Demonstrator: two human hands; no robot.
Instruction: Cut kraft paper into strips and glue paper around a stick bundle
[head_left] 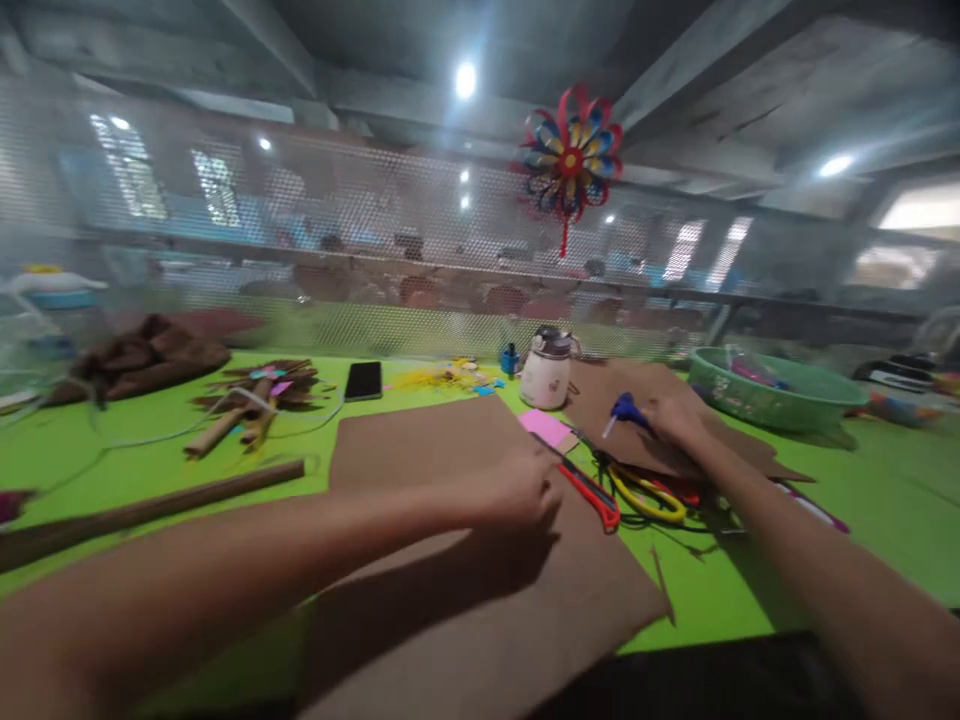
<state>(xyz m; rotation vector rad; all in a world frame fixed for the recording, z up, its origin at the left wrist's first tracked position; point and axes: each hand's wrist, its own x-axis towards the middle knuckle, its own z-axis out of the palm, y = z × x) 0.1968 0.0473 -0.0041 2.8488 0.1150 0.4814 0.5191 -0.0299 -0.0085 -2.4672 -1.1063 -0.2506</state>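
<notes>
My left hand [521,492] rests with curled fingers on a large brown paper sheet [457,560] that lies on the green table [135,460]. Whether it grips anything is unclear. My right hand [675,420] is closed on a small blue-handled tool [627,410], held over a second brown sheet [637,400]. Between the hands lie red-handled scissors [596,495], yellow-handled scissors [649,495] and a pink paper note [547,428].
A white jar [546,372], a black phone [364,380], yellow scraps [435,378], a brown paper craft [259,395], a rolled brown stick [150,510] and a green basket [772,395] stand around. A wire mesh [375,250] with a hanging paper pinwheel [570,160] backs the table.
</notes>
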